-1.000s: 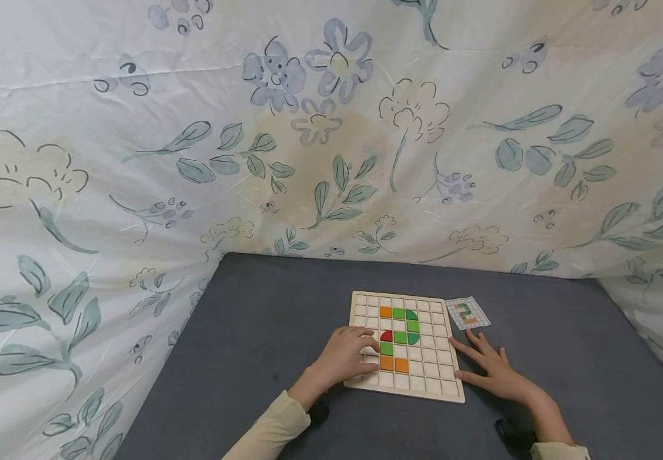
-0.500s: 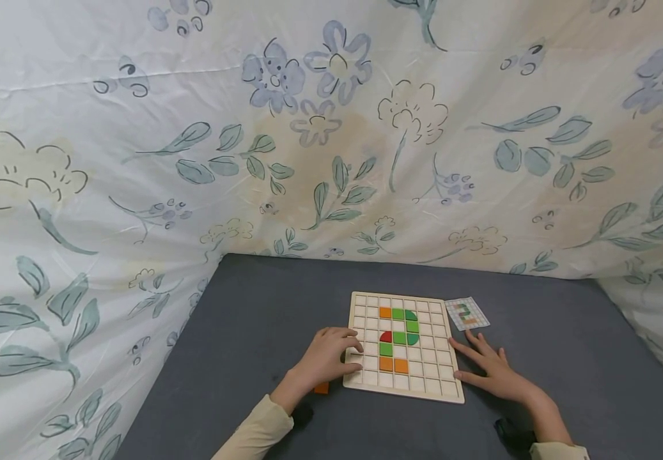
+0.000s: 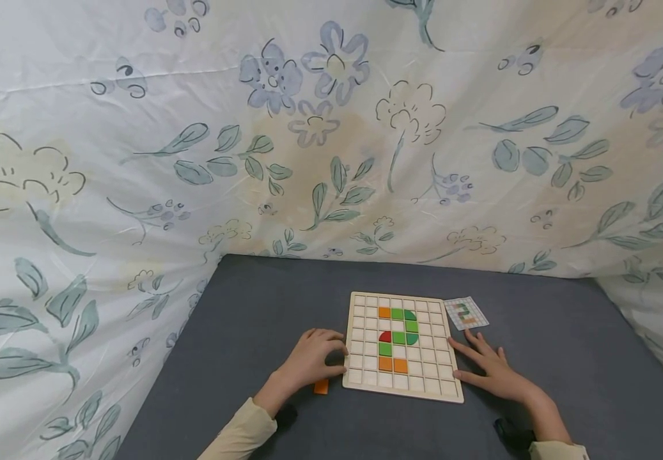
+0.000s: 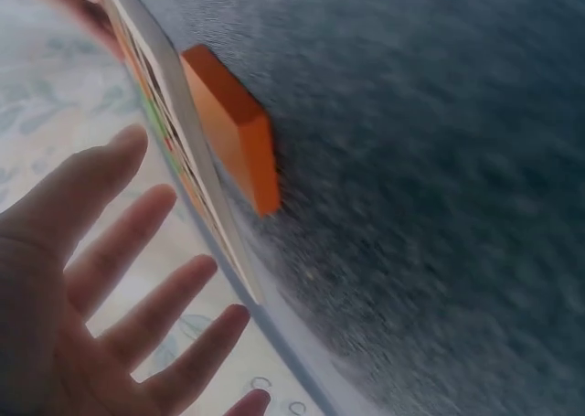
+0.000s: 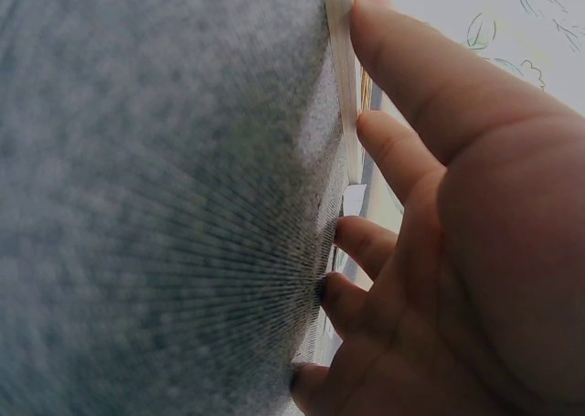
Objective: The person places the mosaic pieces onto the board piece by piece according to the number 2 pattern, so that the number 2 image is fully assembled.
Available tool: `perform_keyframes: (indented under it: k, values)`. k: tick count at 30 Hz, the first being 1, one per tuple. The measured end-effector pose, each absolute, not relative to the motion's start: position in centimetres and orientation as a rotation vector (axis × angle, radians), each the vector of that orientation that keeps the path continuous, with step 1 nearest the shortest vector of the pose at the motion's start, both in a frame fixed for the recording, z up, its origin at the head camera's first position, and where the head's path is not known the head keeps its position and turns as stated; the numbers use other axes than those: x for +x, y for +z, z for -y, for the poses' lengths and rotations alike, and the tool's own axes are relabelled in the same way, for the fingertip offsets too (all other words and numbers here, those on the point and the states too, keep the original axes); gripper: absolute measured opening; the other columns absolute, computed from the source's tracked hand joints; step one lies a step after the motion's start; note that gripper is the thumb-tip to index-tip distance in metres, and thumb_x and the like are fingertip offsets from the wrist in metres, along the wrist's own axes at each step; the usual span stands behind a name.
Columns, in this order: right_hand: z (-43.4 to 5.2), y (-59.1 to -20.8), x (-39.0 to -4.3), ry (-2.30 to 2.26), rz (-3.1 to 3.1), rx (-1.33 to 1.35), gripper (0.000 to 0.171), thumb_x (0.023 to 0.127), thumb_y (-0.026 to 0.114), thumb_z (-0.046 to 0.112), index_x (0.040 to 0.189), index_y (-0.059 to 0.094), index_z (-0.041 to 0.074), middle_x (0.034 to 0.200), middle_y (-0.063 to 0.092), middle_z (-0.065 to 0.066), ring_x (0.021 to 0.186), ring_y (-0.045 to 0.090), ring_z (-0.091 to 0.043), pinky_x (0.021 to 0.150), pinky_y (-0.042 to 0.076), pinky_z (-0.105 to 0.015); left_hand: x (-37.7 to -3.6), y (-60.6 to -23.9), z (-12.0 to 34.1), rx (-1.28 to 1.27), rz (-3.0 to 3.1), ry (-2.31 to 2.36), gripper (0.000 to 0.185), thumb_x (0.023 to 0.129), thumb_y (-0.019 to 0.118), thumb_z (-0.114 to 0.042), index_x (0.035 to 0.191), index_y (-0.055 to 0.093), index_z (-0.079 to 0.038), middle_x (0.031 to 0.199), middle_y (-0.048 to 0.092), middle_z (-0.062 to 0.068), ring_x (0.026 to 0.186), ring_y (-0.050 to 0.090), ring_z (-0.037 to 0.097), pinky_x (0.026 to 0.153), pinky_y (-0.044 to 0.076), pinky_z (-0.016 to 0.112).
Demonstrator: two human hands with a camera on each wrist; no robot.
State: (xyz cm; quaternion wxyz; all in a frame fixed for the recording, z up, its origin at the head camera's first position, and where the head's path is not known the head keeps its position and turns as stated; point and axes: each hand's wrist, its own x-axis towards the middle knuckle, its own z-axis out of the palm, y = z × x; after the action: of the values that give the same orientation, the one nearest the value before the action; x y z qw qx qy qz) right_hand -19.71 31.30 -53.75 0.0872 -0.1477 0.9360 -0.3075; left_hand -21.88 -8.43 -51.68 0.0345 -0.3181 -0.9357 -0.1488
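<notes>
tile (image 3: 321, 386), orange, lies loose on the mat just under the left hand (image 3: 310, 358), beside the board (image 3: 403, 345). both hands are open; the right hand (image 3: 495, 370) rests flat at the board's right edge. i judge the next move needs pinching this tile.

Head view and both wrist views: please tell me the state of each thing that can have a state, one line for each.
Wooden grid board: flat on the grey table, partly filled with orange, green and red tiles.
Loose orange tile: lying on the table beside the board's left edge, not held.
Pattern card: flat, face up, at the board's far right corner.
Left hand: open, fingers at the board's left edge.
Right hand: open, flat, fingers touching the board's right edge.
</notes>
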Motion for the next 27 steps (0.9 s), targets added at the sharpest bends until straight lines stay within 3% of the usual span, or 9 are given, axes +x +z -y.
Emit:
perform_keyframes:
  k: [27]
  values:
    - [-31.2,-53.5,-19.6,-0.934,-2.769,-0.445,0.069,0.085,0.064,0.039,0.143,0.036,0.014,0.149,0.011,-0.031,0.132,-0.002,-0.057,0.090,-0.009,-0.077,-20.8,-51.1,11.5,-1.039,2.969,-0.378,0.024,0.078,0.071,-0.045,0.097,0.068,-0.030,0.123,0.057,-0.003,0.115,0.051,0.021,0.102,0.033,0.052]
